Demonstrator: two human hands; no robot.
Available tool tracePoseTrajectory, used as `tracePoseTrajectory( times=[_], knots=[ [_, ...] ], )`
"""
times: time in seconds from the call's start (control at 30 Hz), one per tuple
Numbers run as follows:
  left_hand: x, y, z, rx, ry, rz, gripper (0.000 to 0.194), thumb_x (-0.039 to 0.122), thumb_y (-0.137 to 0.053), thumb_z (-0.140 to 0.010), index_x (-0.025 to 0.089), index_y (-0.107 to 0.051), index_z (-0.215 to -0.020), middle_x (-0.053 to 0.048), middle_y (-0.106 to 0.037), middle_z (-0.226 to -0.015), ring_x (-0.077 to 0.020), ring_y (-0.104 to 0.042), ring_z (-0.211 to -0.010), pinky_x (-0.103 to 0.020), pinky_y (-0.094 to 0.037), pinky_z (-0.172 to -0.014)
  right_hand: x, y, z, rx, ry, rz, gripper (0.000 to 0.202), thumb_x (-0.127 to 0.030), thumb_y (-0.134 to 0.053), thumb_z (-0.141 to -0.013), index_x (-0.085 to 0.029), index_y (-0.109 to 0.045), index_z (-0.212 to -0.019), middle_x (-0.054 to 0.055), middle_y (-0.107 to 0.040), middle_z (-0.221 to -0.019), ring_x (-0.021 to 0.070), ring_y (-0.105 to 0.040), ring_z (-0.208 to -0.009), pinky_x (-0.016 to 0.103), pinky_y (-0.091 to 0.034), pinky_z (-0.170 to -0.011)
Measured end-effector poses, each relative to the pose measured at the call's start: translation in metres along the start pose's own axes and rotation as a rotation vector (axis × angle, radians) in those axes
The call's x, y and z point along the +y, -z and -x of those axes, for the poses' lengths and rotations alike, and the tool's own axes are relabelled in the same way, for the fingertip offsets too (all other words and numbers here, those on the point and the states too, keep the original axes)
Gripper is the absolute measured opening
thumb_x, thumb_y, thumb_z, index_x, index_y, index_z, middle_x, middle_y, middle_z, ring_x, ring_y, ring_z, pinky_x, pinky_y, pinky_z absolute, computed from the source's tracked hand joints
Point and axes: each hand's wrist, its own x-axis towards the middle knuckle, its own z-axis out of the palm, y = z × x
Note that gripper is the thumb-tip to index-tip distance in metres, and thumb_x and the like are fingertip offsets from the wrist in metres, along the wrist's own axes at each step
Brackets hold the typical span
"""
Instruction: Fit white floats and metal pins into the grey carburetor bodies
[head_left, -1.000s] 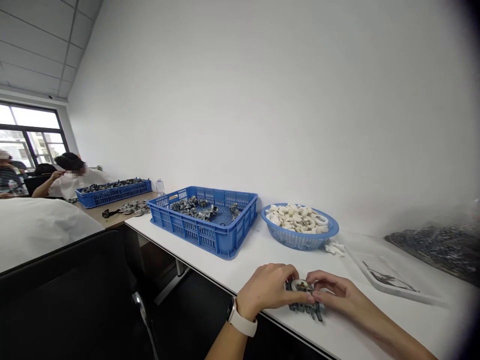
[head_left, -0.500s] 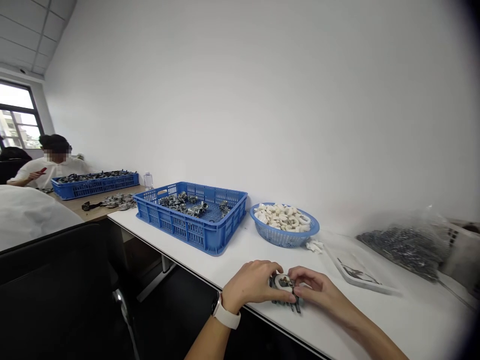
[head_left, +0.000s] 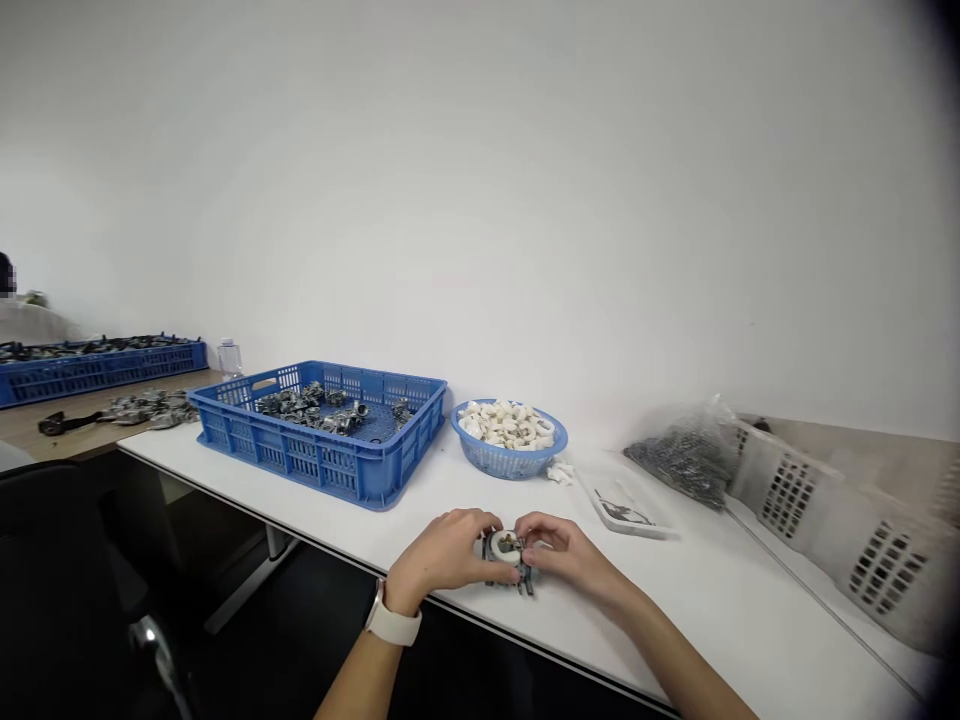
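A grey metal part with a white ring-shaped piece (head_left: 507,547) on top rests on the white table (head_left: 600,620) near its front edge. My left hand (head_left: 450,552) grips it from the left, thumb along the front and fingers at the back. From the right, my right hand (head_left: 568,556) pinches the edge of the same part with thumb and fingers. Behind my hands stands a blue round basket (head_left: 510,462) full of white pieces. Left of it, a blue crate (head_left: 360,470) holds several metal parts.
A white tray (head_left: 660,532) with thin dark pieces lies right of the basket. Beyond are a clear bag of dark parts (head_left: 686,455) and white perforated baskets (head_left: 832,520). At left are a bottle (head_left: 229,359), loose metal parts (head_left: 154,407) and another crate (head_left: 105,372).
The view has turned to the right, so the scene sits further left and more of the white baskets shows. Both hands keep their hold on the part.
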Motion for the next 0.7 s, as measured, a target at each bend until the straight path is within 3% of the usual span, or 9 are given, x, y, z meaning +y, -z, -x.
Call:
tracePoseTrajectory(
  times=[0.17,0.3,0.37,0.5,0.6,0.7],
  knots=[
    [-0.001,0.007,0.003,0.017,0.012,0.020,0.059,0.069,-0.074,-0.079,0.026,-0.071,-0.120,-0.005,-0.073,-0.110,-0.0280,-0.066,-0.103,-0.033,-0.046,-0.085,-0.021,-0.001,0.004,-0.068,-0.004,0.056,0.049,-0.046,-0.081,-0.080,-0.024,-0.065,-0.121,0.008,-0.063,-0.123,0.0283,-0.059,-0.115,0.041,-0.049,-0.098],
    [-0.008,0.026,0.015,0.096,0.079,0.046,0.065,0.071,-0.072,-0.080,0.025,-0.068,-0.127,-0.007,-0.071,-0.120,-0.0291,-0.064,-0.110,-0.036,-0.047,-0.094,-0.049,-0.011,0.002,-0.146,-0.024,0.434,0.073,-0.046,-0.086,-0.072,-0.029,-0.059,-0.137,0.007,-0.057,-0.137,0.0303,-0.055,-0.124,0.041,-0.045,-0.104],
    [-0.011,0.036,0.022,0.128,0.117,0.043,0.063,0.069,-0.070,-0.083,0.025,-0.067,-0.128,-0.007,-0.069,-0.124,-0.0295,-0.062,-0.116,-0.037,-0.046,-0.098,-0.061,-0.016,-0.004,-0.170,-0.037,0.641,0.072,-0.048,-0.084,-0.072,-0.029,-0.060,-0.137,0.006,-0.060,-0.129,0.0306,-0.057,-0.118,0.041,-0.047,-0.098],
    [-0.009,0.047,0.029,0.117,0.148,0.019,0.055,0.065,-0.066,-0.088,0.025,-0.068,-0.125,-0.007,-0.070,-0.122,-0.0290,-0.061,-0.116,-0.037,-0.047,-0.096,-0.074,-0.018,-0.015,-0.240,-0.027,0.849,0.049,-0.044,-0.078,-0.074,-0.028,-0.070,-0.120,0.004,-0.068,-0.111,0.0307,-0.062,-0.105,0.040,-0.048,-0.088],
    [-0.002,0.047,0.030,0.106,0.113,0.021,0.049,0.061,-0.066,-0.089,0.025,-0.069,-0.123,-0.006,-0.072,-0.117,-0.0268,-0.064,-0.112,-0.035,-0.048,-0.093,-0.079,0.000,-0.007,-0.220,0.000,0.870,0.042,-0.036,-0.079,-0.070,-0.029,-0.074,-0.110,0.004,-0.071,-0.106,0.0323,-0.063,-0.102,0.039,-0.048,-0.085],
    [0.003,0.045,0.030,0.086,0.096,0.028,0.047,0.059,-0.066,-0.089,0.026,-0.069,-0.123,-0.005,-0.073,-0.117,-0.0261,-0.065,-0.110,-0.034,-0.049,-0.094,-0.083,0.040,0.022,-0.102,-0.024,0.814,0.043,-0.035,-0.080,-0.068,-0.033,-0.077,-0.112,0.005,-0.074,-0.110,0.0344,-0.065,-0.103,0.039,-0.050,-0.085]
  ],
)
